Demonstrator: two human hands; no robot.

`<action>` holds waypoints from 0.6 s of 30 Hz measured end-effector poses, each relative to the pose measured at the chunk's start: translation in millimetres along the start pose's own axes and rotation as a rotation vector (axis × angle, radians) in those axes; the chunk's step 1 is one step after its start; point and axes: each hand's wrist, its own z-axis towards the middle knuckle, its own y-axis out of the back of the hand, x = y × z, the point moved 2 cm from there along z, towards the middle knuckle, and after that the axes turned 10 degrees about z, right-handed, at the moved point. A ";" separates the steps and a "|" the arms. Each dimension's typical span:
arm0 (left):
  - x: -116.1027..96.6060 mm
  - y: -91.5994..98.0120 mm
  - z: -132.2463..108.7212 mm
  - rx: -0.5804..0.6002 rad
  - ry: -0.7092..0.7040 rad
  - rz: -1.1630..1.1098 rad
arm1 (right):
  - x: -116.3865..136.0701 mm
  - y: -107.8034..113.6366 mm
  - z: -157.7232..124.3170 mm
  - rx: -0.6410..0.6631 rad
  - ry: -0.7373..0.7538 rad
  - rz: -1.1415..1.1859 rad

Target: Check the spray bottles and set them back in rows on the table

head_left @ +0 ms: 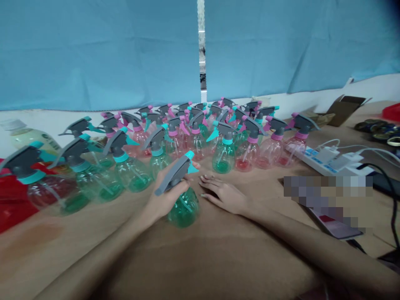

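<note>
My left hand [165, 202] is wrapped round the neck of a green spray bottle [183, 213] with a grey and turquoise trigger head. The bottle stands about upright at the front of the table, its nozzle pointing away to the right. My right hand [225, 192] lies palm down on the tabletop just right of that bottle, fingers stretched out and holding nothing. Beyond both hands stand many more spray bottles, among them a green one [223, 160] and a pink one [246, 157]. The left fingertips are partly hidden behind the trigger head.
A white power strip [325, 163] with plugs and cables lies at the right, near a phone [339, 223]. An open cardboard box [345, 110] stands at the back right. At the left are a red bag [14, 204] and a large capped bottle [31, 137].
</note>
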 end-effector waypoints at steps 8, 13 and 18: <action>1.3 0.1 -0.3 -0.024 -0.018 -0.001 | 0.6 1.1 0.9 0.005 -0.003 0.011; 1.2 0.0 -0.4 -0.030 -0.025 0.006 | 0.3 1.6 1.0 0.033 -0.006 -0.018; -0.4 0.1 -0.3 -0.029 -0.035 0.004 | 0.0 1.7 0.9 0.032 -0.013 -0.009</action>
